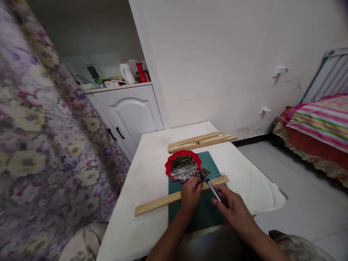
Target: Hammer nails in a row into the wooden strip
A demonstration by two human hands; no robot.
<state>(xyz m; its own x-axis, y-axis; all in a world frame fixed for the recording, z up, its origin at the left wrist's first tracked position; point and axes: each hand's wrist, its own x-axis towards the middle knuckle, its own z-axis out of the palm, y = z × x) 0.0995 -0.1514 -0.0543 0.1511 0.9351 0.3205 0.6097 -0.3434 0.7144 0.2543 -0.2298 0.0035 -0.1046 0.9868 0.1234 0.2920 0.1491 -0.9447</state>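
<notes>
A long wooden strip (160,203) with a row of holes lies across a green cutting mat (209,214) on a white table (141,181). Several nails stand upright at the strip's right end (221,178). My left hand (191,194) rests on the strip, fingers pinched together at a spot by the hammer head; what they pinch is too small to make out. My right hand (231,208) is closed round the handle of a small hammer (208,180), whose head sits just above the strip. A red scalloped dish (170,164) full of loose nails stands just behind.
More wooden strips (201,140) lie stacked at the table's far edge. A floral curtain (40,145) hangs on the left, with a white cabinet (130,112) behind. A bed with striped bedding (318,127) stands at the right. The table's right edge drops to a grey floor.
</notes>
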